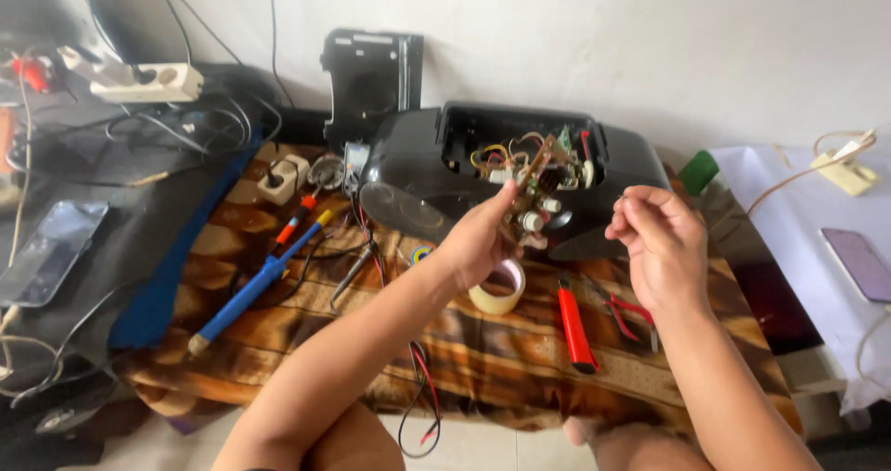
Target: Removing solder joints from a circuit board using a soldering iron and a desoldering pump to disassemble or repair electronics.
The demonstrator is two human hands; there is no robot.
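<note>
Here the left hand gripped a small circuit board, fingers clenched around its lower edge, lifting it just in front of the open black radio casing. The board carried white knobs and a tangle of yellow, red and brown wires that ran back into the casing's cavity. The right hand hovered just beside the board, thumb and forefinger pinched together near a thin wire end; whether anything was actually caught between them could not be told.

Under both hands lay a brown patterned cloth. On it sat a roll of clear tape just below the left wrist, a red-handled tool beside it, and red pliers under the right hand. Further left lay a blue soldering iron and an orange screwdriver. A phone rested well apart at the left edge.
</note>
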